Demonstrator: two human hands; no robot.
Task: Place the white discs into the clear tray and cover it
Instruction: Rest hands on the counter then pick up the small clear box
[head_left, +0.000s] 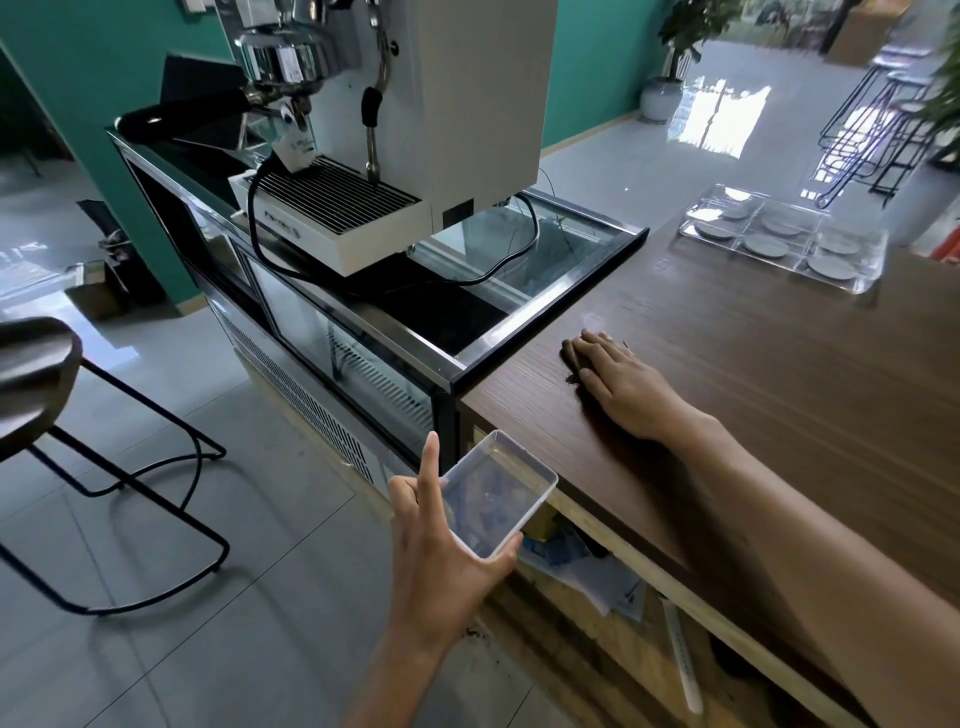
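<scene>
Lid in left hand (beside counter edge)

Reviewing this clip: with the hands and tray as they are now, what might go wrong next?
1. The left hand holds the small clear rectangular plastic lid off the edge of the brown wooden counter, gripped only at its near end; it may slip to the tiled floor.
2. The clear compartmented tray holding white discs sits at the counter's far side, beyond the flat right hand; covering it needs a long reach, so misalignment seems likely.
</scene>
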